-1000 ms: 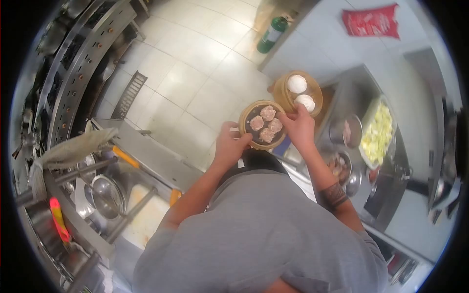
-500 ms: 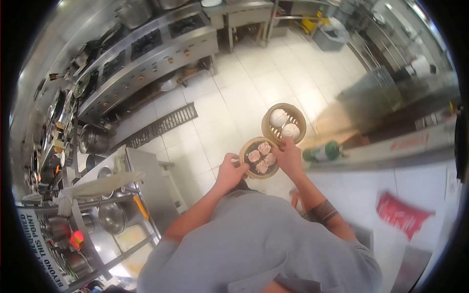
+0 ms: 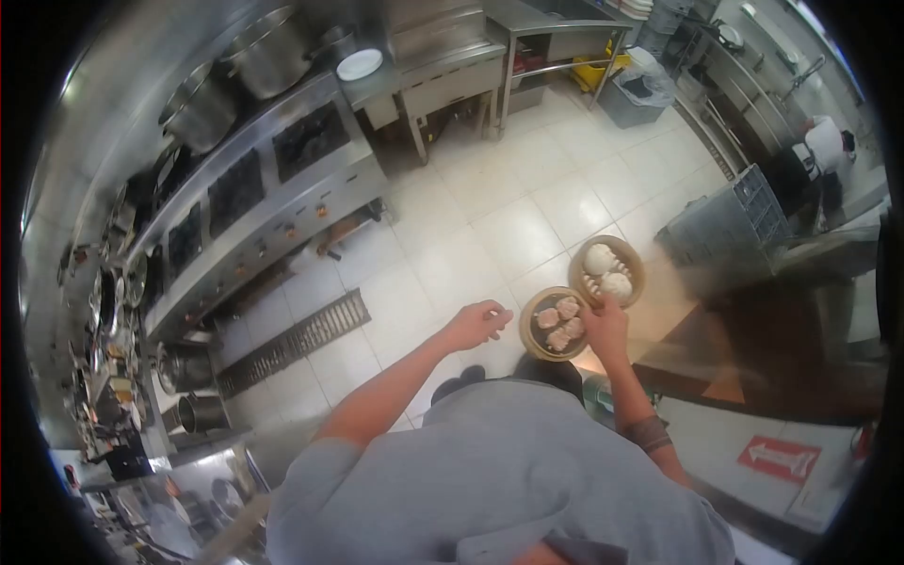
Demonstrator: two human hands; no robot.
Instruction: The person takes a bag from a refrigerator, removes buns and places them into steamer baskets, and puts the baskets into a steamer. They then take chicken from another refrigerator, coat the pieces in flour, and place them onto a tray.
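Note:
My right hand (image 3: 605,328) grips two round bamboo steamer baskets where their rims meet. The nearer dumpling basket (image 3: 533,345) holds several pinkish open-topped dumplings (image 3: 559,324) on a dark liner. In the farther bun basket (image 3: 637,267) two white buns (image 3: 600,259) sit on a pale perforated liner. My left hand (image 3: 478,326) is held in the air just left of the dumpling basket, apart from it. Its fingers are loosely bent with nothing in them.
A long stove (image 3: 273,202) runs along the left, with large pots (image 3: 268,52) behind it. A floor drain grate (image 3: 297,347) lies ahead. Stacked grey crates (image 3: 730,221), a bin (image 3: 636,97) and another person (image 3: 827,151) are at the right. A counter (image 3: 744,443) is close on my right.
My left hand has let go of the dumpling basket. Both baskets have moved right in my right hand. The view has shifted, bringing the crates and the other person clearly into sight.

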